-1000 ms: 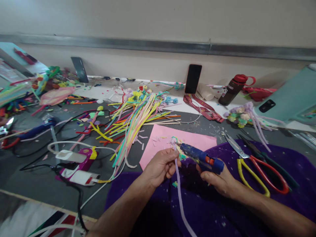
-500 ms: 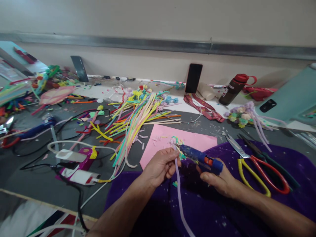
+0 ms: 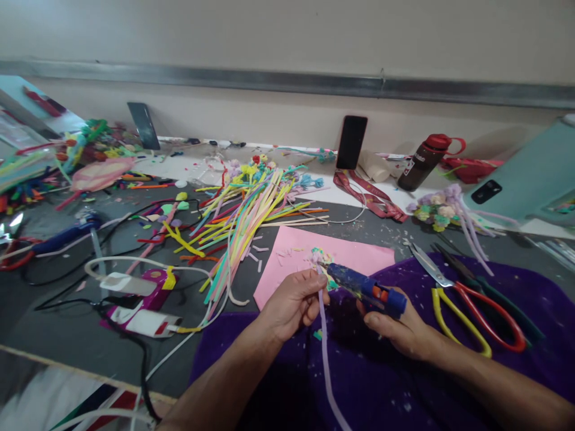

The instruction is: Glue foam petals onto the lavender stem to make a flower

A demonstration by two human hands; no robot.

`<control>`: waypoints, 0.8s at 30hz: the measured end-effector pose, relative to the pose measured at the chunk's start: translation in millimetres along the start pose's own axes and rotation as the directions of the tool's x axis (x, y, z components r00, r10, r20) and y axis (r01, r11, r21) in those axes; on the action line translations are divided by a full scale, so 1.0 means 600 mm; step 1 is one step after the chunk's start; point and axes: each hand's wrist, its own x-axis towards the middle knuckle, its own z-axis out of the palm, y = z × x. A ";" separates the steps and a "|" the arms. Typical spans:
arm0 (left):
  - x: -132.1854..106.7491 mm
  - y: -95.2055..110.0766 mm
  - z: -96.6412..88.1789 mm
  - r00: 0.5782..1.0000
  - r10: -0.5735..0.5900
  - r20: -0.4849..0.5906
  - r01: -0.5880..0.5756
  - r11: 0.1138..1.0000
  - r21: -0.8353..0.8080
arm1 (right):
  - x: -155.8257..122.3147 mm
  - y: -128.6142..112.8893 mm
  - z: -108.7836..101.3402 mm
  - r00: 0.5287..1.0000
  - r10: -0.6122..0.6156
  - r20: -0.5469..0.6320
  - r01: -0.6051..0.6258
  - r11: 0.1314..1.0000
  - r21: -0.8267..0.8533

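Pinched in my left hand [image 3: 294, 299] is a lilac pipe cleaner [image 3: 326, 359], whose long end hangs down toward me. My right hand [image 3: 398, 326] grips a blue glue gun [image 3: 366, 287], its nozzle pointing left at the top of the pipe cleaner by my left fingertips. Whether the nozzle touches it I cannot tell. Behind the fingers, a pink sheet [image 3: 350, 250] carries small clipped bits in lilac, green and yellow. Beneath both hands lies a dark purple mat [image 3: 381, 383] with specks on it.
Scissors [image 3: 444, 287] with red and yellow handles and dark pliers [image 3: 485, 287] lie to the right. A pipe cleaner bundle [image 3: 251, 221] spreads left of the pink sheet. Further left are a purple power strip [image 3: 153, 299] with cables and another glue gun [image 3: 67, 233]. A bottle [image 3: 424, 161] stands behind.
Hardly anything differs: both hands keep nearly the same place, with the glue gun's nozzle still by the pipe cleaner's top. The whole view has shifted very slightly.
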 end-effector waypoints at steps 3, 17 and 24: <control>0.000 0.001 0.000 1.000 0.002 -0.004 -0.002 1.000 -0.002 | -0.001 -0.003 -0.001 1.000 -0.009 -0.001 0.009 1.000 0.012; 0.001 -0.002 -0.005 1.000 0.011 0.006 -0.011 1.000 -0.005 | -0.001 -0.008 -0.001 1.000 -0.020 0.005 0.020 0.999 0.045; 0.000 -0.001 -0.003 1.000 0.017 0.003 -0.017 1.000 0.007 | 0.002 0.002 0.001 0.999 -0.011 0.047 0.007 0.997 0.079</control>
